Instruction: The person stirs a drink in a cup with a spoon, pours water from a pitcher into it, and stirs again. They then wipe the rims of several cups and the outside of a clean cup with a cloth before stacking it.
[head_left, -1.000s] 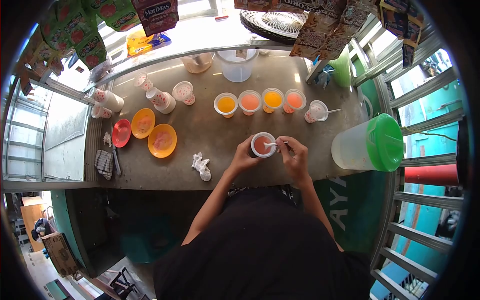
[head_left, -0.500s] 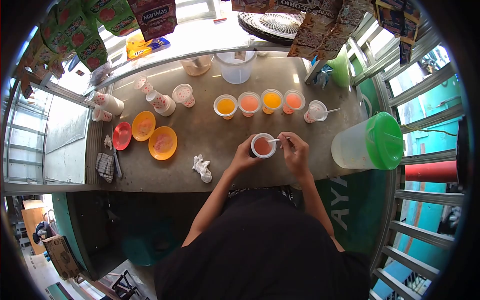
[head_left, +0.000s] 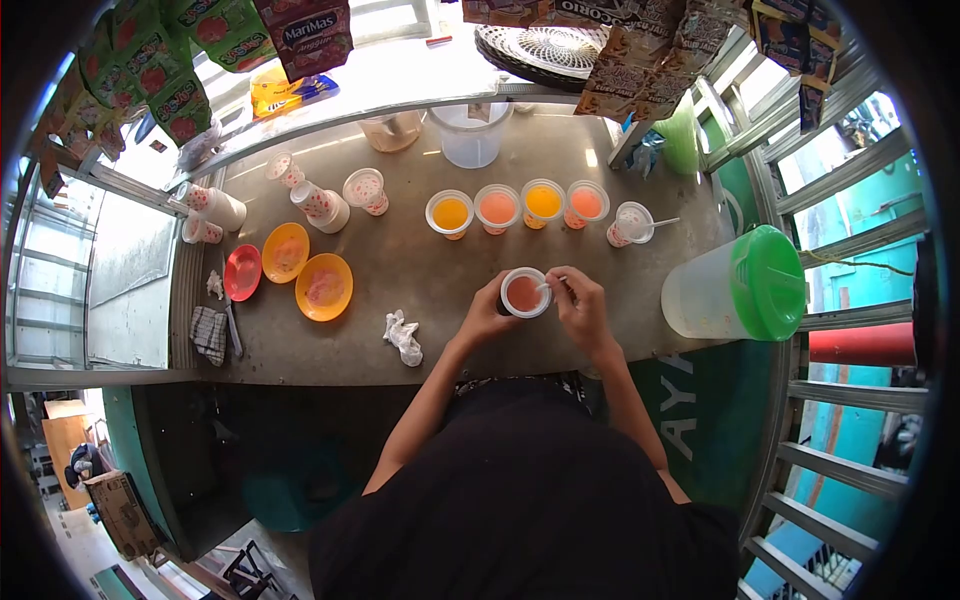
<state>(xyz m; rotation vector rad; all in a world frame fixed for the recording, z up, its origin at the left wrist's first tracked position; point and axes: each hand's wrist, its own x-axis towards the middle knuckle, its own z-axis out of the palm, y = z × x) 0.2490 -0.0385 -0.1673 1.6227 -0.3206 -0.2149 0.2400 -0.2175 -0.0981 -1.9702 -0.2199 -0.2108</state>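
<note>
Two hands at work over one cup of pinkish-red drink, just below the middle of the frame, on the grey desk. Left hand curled around the cup's near-left side, gripping it steady; right hand closed in a pinch on a small white spoon, bowl end dipped in the liquid at the cup's right rim. Compared with a second ago: spoon handle drawn in from a flatter reach out to the right, now steeper and tucked closer under the fingers, right hand shifted slightly left toward the cup; cup itself barely moved. Reads as stirring in progress, with the drink's powder probably not yet fully mixed, though the surface too small to judge. Above, in a row across the centre: four filled cups, orange and pink by turns, apparently finished, and right of them a spotted cup with its own spoon sticking out. Upper left: more spotted cups, some lying on their sides. Left of centre: two orange saucers and a red one. Crumpled tissue just left of the left wrist. Far right: a big pitcher with green lid. Hanging sachets along the top edge.
</note>
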